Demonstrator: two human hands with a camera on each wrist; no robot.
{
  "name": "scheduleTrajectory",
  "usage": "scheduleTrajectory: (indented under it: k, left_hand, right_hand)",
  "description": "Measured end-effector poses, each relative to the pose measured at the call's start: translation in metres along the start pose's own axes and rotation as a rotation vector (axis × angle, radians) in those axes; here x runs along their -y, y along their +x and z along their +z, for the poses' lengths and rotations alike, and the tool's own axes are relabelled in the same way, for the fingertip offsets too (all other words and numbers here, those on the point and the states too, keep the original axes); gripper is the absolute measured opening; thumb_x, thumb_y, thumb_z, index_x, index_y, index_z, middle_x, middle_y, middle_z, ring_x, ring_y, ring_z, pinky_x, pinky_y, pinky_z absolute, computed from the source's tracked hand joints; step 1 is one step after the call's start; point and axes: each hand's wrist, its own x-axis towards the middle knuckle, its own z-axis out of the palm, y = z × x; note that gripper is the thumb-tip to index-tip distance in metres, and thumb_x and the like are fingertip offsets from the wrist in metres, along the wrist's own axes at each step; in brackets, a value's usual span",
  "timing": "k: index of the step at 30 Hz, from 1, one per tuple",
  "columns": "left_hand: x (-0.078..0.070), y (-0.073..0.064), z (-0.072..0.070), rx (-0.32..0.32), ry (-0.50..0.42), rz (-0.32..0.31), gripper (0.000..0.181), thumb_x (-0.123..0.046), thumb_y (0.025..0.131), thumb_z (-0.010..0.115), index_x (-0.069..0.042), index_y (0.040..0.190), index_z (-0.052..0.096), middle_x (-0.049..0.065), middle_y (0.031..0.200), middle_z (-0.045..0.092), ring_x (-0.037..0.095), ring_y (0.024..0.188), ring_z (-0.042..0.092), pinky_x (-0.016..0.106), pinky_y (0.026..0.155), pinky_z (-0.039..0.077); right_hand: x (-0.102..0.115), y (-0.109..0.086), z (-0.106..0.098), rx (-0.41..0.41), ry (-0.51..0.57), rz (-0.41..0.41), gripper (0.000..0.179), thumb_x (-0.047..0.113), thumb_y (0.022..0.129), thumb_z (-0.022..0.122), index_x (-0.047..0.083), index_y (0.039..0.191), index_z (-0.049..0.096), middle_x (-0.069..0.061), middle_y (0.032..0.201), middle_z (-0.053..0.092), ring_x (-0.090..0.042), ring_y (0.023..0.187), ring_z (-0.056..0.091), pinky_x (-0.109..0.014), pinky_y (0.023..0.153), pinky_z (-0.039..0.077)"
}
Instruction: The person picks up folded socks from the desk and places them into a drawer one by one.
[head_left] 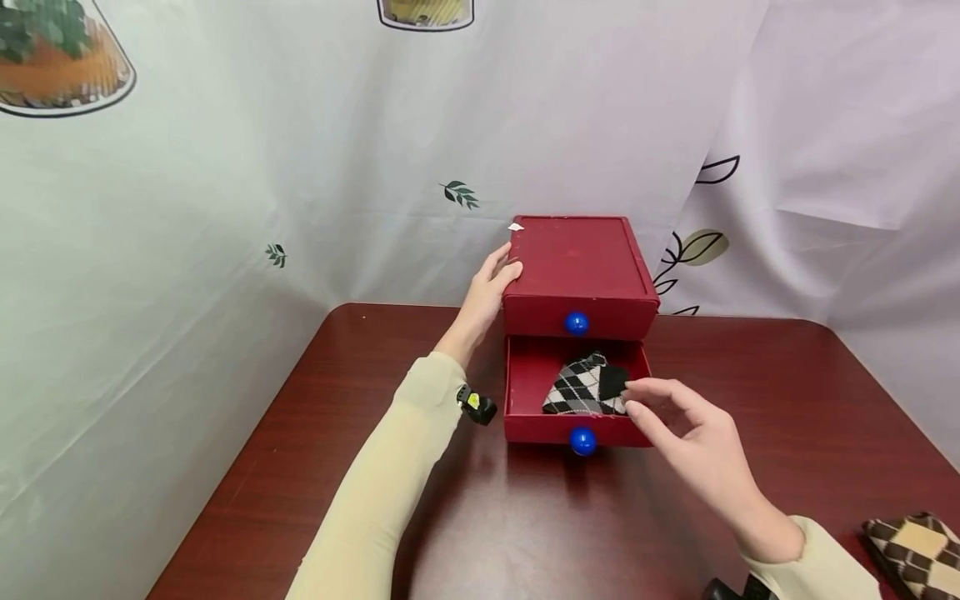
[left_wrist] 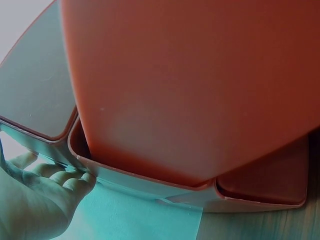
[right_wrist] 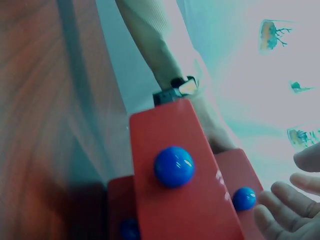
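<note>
A red drawer box (head_left: 573,254) with blue knobs stands at the back of the table, its middle drawer (head_left: 525,379) pulled out. In that drawer lies a folded black, white and grey argyle sock (head_left: 577,387). My left hand (head_left: 483,300) rests against the box's left side, fingers extended along the wall, as the left wrist view also shows. My right hand (head_left: 701,437) is at the drawer's right front corner, thumb and forefinger apart beside the sock's black part. In the right wrist view its fingers (right_wrist: 285,205) are spread and hold nothing.
A folded brown and cream argyle sock (head_left: 918,554) lies at the table's right front. The dark wooden table (head_left: 300,467) has a patterned white cloth (head_left: 375,150) hanging behind and beside it. A lower drawer with a blue knob (right_wrist: 130,229) sits under the pulled-out one.
</note>
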Motion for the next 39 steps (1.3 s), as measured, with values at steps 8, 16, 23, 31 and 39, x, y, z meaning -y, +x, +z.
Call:
scheduleTrajectory:
  k: [8, 16, 23, 31, 39]
  left_hand:
    - [0.0, 0.0, 0.0, -0.001, -0.01, -0.003, 0.053, -0.028, 0.094, 0.052, -0.021, 0.144, 0.036, 0.002, 0.142, 0.041, 0.015, 0.121, 0.044, 0.034, 0.098, 0.037]
    - [0.0, 0.001, -0.001, -0.007, -0.023, -0.008, 0.053, -0.027, 0.094, 0.052, -0.021, 0.144, 0.036, 0.002, 0.142, 0.041, 0.014, 0.122, 0.044, 0.034, 0.098, 0.037]
    - [0.001, 0.0, -0.001, -0.007, -0.016, -0.017, 0.053, -0.028, 0.094, 0.052, -0.022, 0.144, 0.036, 0.002, 0.142, 0.041, 0.015, 0.123, 0.043, 0.035, 0.099, 0.037]
    - [0.002, -0.001, 0.0, 0.005, -0.017, -0.018, 0.053, -0.028, 0.094, 0.051, -0.023, 0.144, 0.035, 0.0, 0.143, 0.039, 0.015, 0.123, 0.043, 0.036, 0.098, 0.037]
    - [0.001, -0.001, 0.001, 0.005, -0.021, -0.015, 0.053, -0.029, 0.094, 0.051, -0.023, 0.144, 0.035, 0.0, 0.142, 0.04, 0.015, 0.122, 0.043, 0.036, 0.098, 0.037]
  right_hand:
    - [-0.013, -0.019, 0.012, 0.008, 0.234, -0.013, 0.016, -0.01, 0.083, 0.061, -0.006, 0.098, 0.065, -0.011, 0.081, 0.068, -0.017, 0.068, 0.065, -0.022, 0.064, 0.052]
    - [-0.026, -0.031, 0.024, 0.142, 0.374, 0.044, 0.008, -0.007, 0.089, 0.055, -0.007, 0.09, 0.063, -0.014, 0.072, 0.064, -0.02, 0.057, 0.062, -0.032, 0.051, 0.052]
    - [-0.033, -0.034, 0.036, 0.349, 0.378, 0.269, 0.023, 0.013, 0.095, 0.053, -0.005, 0.086, 0.063, -0.018, 0.069, 0.063, -0.029, 0.054, 0.062, -0.039, 0.051, 0.052]
    - [-0.036, -0.032, 0.046, 0.442, 0.422, 0.428, 0.043, 0.022, 0.098, 0.048, -0.018, 0.091, 0.059, -0.02, 0.069, 0.063, -0.028, 0.054, 0.063, -0.042, 0.053, 0.053]
    - [-0.037, -0.029, 0.05, 0.46, 0.474, 0.476, 0.045, 0.023, 0.099, 0.045, -0.02, 0.097, 0.058, -0.02, 0.075, 0.063, -0.026, 0.057, 0.064, -0.041, 0.056, 0.054]
